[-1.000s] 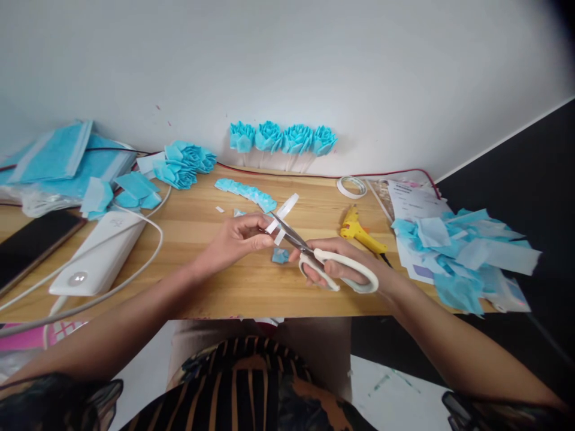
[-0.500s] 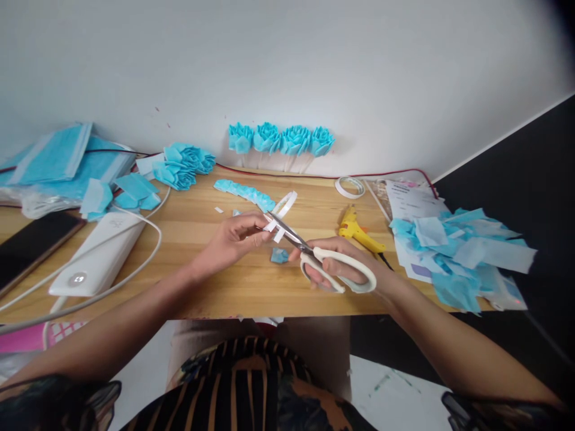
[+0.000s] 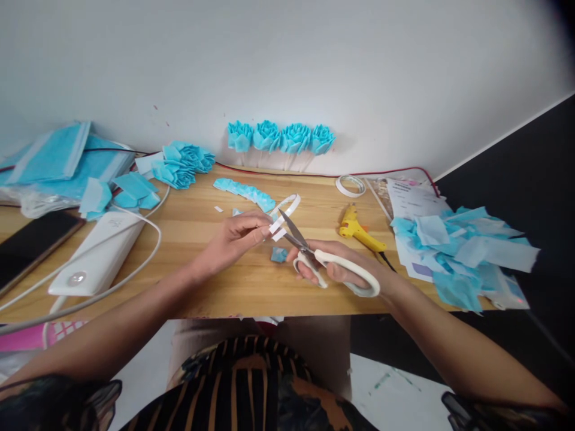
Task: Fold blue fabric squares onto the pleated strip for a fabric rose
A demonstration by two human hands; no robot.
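Pinched in the fingers of my left hand (image 3: pixel 240 239) is a narrow white strip (image 3: pixel 287 208) that loops up and back toward the wall. My right hand (image 3: pixel 332 263) grips white-handled scissors (image 3: pixel 348 269) with its fingers in the loops. Their blades are parted, with the white strip between them near my left fingertips. Just behind my hands lies a row of overlapping light-blue petals (image 3: pixel 245 191). A small folded blue piece (image 3: pixel 279 255) rests on the table beneath the scissors.
Blue fabric roses (image 3: pixel 281 139) lean against the wall, and more roses (image 3: pixel 182 164) lie left of them. A tape roll (image 3: pixel 350 185), a yellow glue gun (image 3: pixel 359 230) and blue scraps (image 3: pixel 462 245) sit right. Masks (image 3: pixel 67 158), a white power bank (image 3: pixel 99 254) and a phone (image 3: pixel 38 245) occupy the left.
The scissor blades have opened wider and the handles have spread. The scissors have shifted slightly right, and the strip's loop has tilted a little. My left hand keeps its pinch.
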